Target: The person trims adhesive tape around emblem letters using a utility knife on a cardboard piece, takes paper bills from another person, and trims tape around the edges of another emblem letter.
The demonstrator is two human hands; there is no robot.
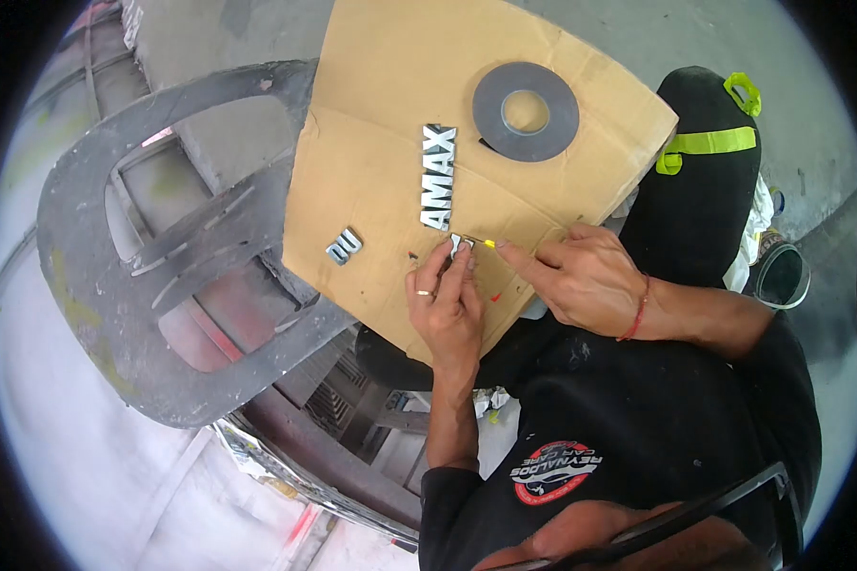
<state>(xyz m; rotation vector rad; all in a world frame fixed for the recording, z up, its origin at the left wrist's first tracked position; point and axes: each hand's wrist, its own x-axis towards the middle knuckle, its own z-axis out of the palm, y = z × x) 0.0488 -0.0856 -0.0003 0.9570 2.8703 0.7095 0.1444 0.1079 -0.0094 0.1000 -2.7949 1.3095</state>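
Note:
My left hand (446,303), with a ring on one finger, pinches a small chrome letter piece (460,246) against the cardboard (371,171). In my right hand (590,278) is a small yellow tool (487,243) with a thin dark tip, which meets the letter piece's edge. Just beyond my fingers lies a row of chrome letters reading AMAX (438,178). Two more joined letters, DU (344,246), rest to the left. A roll of dark grey tape (486,114) lies flat at the upper right, its loose end lifted a little.
A scuffed dark plastic chair (76,238) stands left of the cardboard. My knee in black trousers with a neon strap (709,143) is at the right. Beyond it are a clear container (781,273) and crumpled white material. A small red scrap (496,297) sits near my hands.

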